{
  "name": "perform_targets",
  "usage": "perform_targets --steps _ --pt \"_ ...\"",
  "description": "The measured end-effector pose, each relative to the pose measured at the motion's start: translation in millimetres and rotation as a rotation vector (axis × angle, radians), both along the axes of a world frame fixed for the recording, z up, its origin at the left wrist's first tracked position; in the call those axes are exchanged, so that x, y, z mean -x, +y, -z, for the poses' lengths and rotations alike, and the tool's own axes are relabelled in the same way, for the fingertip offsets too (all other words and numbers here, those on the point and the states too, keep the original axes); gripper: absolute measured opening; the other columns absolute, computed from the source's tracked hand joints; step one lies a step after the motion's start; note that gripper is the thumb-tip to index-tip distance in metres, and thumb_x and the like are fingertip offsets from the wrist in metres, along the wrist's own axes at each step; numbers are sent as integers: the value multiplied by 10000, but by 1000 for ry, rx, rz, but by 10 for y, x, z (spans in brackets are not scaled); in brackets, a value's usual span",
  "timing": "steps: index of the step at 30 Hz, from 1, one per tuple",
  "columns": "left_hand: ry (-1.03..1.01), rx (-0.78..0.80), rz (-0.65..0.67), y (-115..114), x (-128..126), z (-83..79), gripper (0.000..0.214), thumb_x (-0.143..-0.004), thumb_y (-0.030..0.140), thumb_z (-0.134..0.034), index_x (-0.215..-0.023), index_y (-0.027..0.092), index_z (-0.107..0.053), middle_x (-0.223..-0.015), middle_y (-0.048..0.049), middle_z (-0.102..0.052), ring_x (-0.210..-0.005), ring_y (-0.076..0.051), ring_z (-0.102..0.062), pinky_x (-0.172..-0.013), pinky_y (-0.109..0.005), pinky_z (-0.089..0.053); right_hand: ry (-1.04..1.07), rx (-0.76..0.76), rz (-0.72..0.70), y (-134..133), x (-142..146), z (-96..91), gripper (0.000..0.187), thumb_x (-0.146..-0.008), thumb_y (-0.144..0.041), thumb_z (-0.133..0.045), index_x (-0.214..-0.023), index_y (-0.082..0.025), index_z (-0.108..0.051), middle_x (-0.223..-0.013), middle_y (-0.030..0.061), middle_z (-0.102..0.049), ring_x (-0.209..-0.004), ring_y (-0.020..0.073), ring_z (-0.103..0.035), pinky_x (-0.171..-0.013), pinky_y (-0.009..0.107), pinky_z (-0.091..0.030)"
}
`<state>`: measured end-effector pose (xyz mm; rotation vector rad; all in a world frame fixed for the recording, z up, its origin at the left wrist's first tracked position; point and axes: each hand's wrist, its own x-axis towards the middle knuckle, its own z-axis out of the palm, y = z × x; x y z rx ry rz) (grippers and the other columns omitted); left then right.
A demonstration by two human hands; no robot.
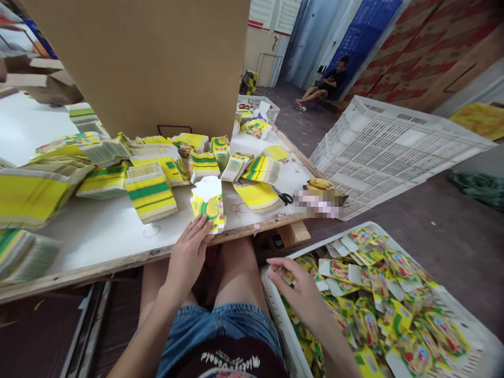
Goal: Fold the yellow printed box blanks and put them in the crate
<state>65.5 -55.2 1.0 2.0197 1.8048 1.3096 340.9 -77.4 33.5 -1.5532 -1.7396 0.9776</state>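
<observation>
My left hand (pixel 189 251) rests at the table's front edge, fingers stretched out and touching a small stack of yellow-green folded cartons (pixel 208 206). My right hand (pixel 296 286) reaches down into a white plastic crate (pixel 452 310) on the floor at my right, fingers curled on a printed carton (pixel 284 274) near the crate's left rim. The crate is full of loose colourful cartons (pixel 378 299). Several stacks of flat yellow, green and white carton blanks (pixel 149 191) cover the white table (pixel 102 233).
A tall brown cardboard sheet (pixel 145 58) stands at the table's back. Scissors (pixel 282 197) and bananas (pixel 319 185) lie near the right corner. An empty white crate (pixel 389 147) leans tilted beyond the table. A person (pixel 325 84) sits far back by the wall.
</observation>
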Motion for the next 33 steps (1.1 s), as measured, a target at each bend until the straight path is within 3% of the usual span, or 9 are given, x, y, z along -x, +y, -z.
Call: perform_targets --steps 4,7,12,16,20,22,25,29,33 --pt "-92 -147 7 -158 -86 -85 394 -934 121 -474 -1262 264 -639 -1316 -56 -652 -1289 -237 -550 -1101 -461 -447 433 136 4 122 617 13 409 -871 -530 -584 -980 -164 -730 -816 80 -739 -668 183 -605 -670 317 -490" --pt "-120 -203 206 -312 -273 -173 436 -917 75 -488 -1288 266 -616 -1333 -52 -638 -1320 -239 -517 -1114 -455 -438 743 174 78 210 790 -5 417 -817 -523 -671 -1033 -169 -714 -795 55 -740 -632 155 -603 -647 294 -503" --pt "-171 -189 511 -402 -564 -113 529 -901 1 -470 -1374 229 -527 -1323 -103 -638 -1323 -238 -511 -1063 -422 -495 826 154 257 195 681 104 248 -756 -410 -765 -871 -196 -716 -830 33 -745 -749 179 -667 -726 299 -538" --pt "-218 -159 672 -373 -682 13 542 -916 8 -437 -1398 246 -502 -1284 -110 -665 -1306 -244 -529 -1109 -474 -433 895 204 410 88 539 217 317 -800 -501 -689 -912 -206 -728 -921 48 -760 -830 222 -692 -747 341 -558" --pt "-278 -70 753 -398 -730 53 508 -910 40 -482 -1360 263 -553 -1320 -115 -641 -1339 -264 -492 -1141 -510 -368 839 204 320 13 385 224 298 -796 -456 -720 -948 -198 -725 -969 52 -761 -895 227 -694 -850 357 -539" --pt "-466 4 654 -422 -743 31 491 -897 100 -555 -1359 268 -556 -1419 -120 -557 -1367 -277 -456 -1152 -496 -348 779 201 265 -13 342 214 289 -788 -421 -742 -953 -186 -708 -961 60 -763 -901 226 -694 -879 365 -528" --pt "-961 198 462 -412 -759 -16 522 -899 255 -608 -1408 265 -493 -1495 -114 -471 -1388 -288 -424 -1150 -460 -352 803 249 251 -52 376 216 326 -754 -401 -780 -969 -201 -641 -841 44 -768 -793 224 -709 -798 379 -551" --pt "-1398 566 632 -354 -777 -53 534 -841 459 -661 -1301 192 -609 -1324 -146 -633 -1263 -328 -550 -1047 -431 -456 865 300 228 -101 514 242 317 -721 -396 -807 -877 -203 -611 -765 40 -760 -710 213 -707 -701 352 -562" --pt "-1503 639 712 -348 -793 -45 515 -783 451 -731 -1217 180 -673 -1203 -144 -701 -1170 -312 -614 -1020 -398 -458 822 259 237 -124 547 241 298 -711 -388 -817 -872 -177 -682 -850 67 -764 -789 209 -703 -772 351 -553"
